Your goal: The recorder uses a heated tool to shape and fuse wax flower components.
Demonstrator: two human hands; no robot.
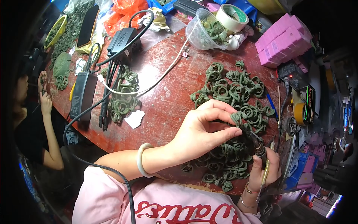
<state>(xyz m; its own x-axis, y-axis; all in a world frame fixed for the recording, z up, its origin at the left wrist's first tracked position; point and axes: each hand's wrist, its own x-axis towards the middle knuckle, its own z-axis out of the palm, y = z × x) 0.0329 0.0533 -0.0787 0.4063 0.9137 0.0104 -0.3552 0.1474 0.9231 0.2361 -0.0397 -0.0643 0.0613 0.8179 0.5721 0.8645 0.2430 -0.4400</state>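
Note:
My left hand (197, 130) pinches a small green ring (236, 118) between thumb and fingers, above the table. My right hand (266, 170) is closed round a pen-like tool (259, 148) with a dark grip and a thin metal tip. The tip points up and left, close to the ring; whether they touch I cannot tell. A yellowish, cord-like length (266, 173) runs along the right hand. Under and around both hands lies a heap of similar green rings (235, 89), partly hidden by the left hand.
Black adapters (84, 93) with cables and a smaller cluster of green rings (125, 106) sit on the red table (160, 112). A clear tub (201, 33), a tape roll (232, 18) and pink blocks (285, 39) stand farther back. Another person's hand (45, 102) is at far left.

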